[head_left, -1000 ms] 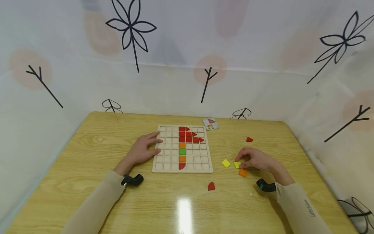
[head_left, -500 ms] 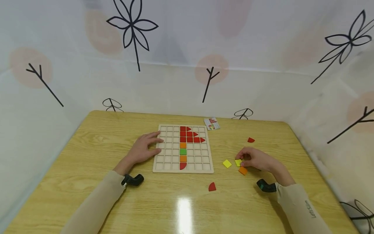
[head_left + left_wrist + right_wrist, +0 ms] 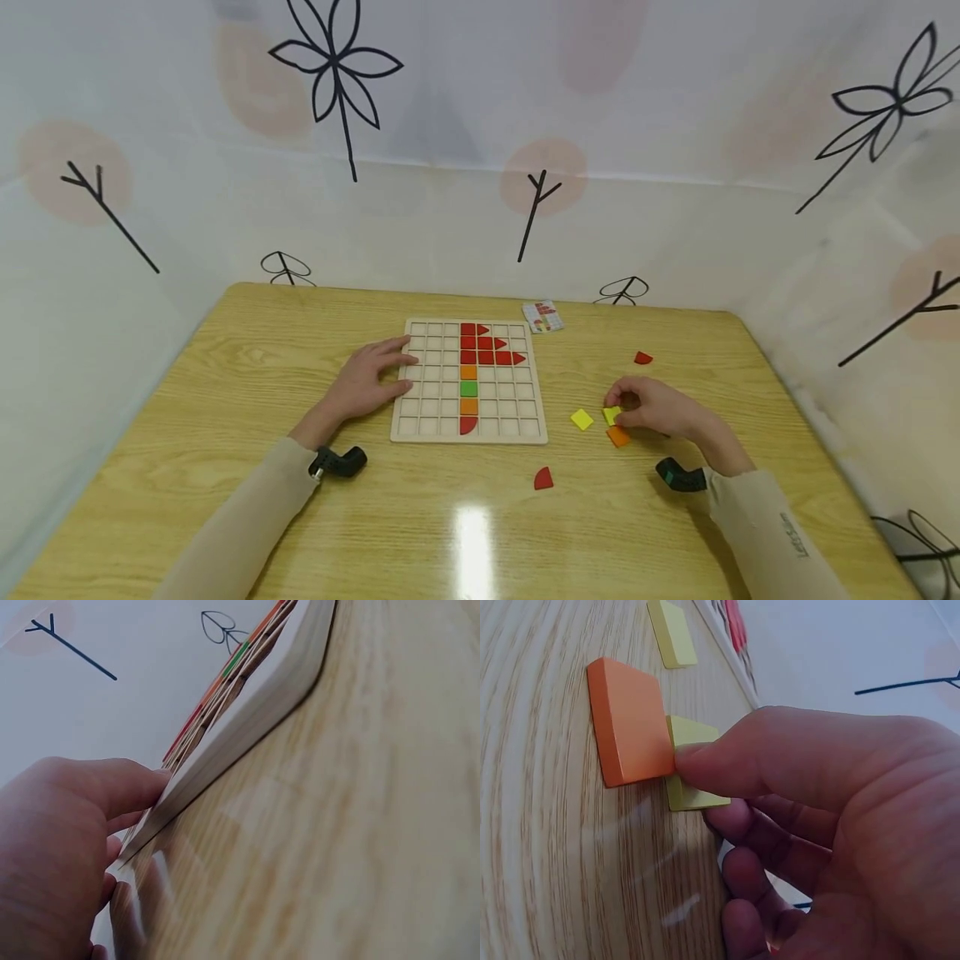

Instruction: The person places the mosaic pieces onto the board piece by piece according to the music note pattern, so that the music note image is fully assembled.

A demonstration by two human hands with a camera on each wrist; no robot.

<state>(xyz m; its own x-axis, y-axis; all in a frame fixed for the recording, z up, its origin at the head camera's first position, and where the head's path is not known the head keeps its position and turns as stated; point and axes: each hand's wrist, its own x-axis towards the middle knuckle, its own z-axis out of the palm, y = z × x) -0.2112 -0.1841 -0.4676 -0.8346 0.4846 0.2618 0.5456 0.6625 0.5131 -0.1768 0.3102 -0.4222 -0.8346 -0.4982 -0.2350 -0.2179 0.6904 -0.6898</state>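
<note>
My left hand [image 3: 365, 379] rests at the left edge of a pale wooden grid board [image 3: 510, 433], fingers extended onto its rim. In the left wrist view the thumb [image 3: 127, 784] touches the board's side. Red, orange and green tiles fill part of one column, with red rows branching right at the top. Right of the board, my right hand [image 3: 656, 408] pinches a yellow square tile [image 3: 697, 795] between thumb and index finger, at the tabletop. Close against it lies an orange square tile [image 3: 634, 724]. Another yellow tile [image 3: 582, 419] lies just left of them.
A red quarter-round tile [image 3: 543, 478] lies in front of the board's right corner. Another red piece [image 3: 642, 357] is beyond my right hand. Near the board's far right corner lies a small pattern card [image 3: 543, 317]. Patterned fabric [image 3: 420, 217] hangs behind the table.
The orange tile has shifted slightly left and away from me beside my right hand. The pinched yellow tile has moved a little. My left hand has stayed on the board.
</note>
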